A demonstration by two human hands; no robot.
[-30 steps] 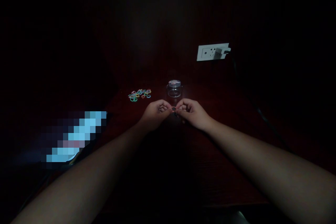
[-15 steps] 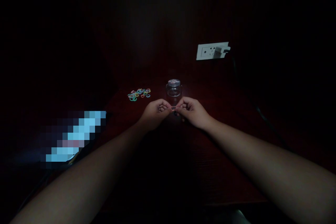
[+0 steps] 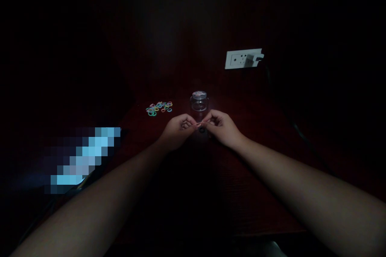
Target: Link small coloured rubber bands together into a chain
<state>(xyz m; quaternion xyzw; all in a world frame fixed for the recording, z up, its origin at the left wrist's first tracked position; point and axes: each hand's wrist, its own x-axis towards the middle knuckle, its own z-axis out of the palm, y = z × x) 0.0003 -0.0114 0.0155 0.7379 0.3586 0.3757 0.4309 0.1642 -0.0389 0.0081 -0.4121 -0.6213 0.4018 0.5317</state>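
Between my two hands a thin pale-pink hair tie (image 3: 199,123) is drawn out almost straight. My left hand (image 3: 180,130) pinches its left end between thumb and forefinger, the other fingers curled. At the opposite end my right hand (image 3: 219,127) pinches it the same way. A small dark round item (image 3: 202,130) shows just below the fingertips, too dim to make out. Just behind the hands stands a clear jar (image 3: 199,103) with a patterned lid on. Several coloured hair ties (image 3: 159,108) lie in a loose pile to the left of the jar.
At the left, a lit screen (image 3: 87,158), blurred into blocks, leans near my left forearm. A white wall socket (image 3: 243,59) with a plugged-in adapter is at the back right, its dark cable hanging down. The dark red table (image 3: 256,192) is dimly lit.
The hair tie was a small open loop between my fingertips and now looks flatter and straighter. My right hand has risen slightly; both hands keep their pinch.
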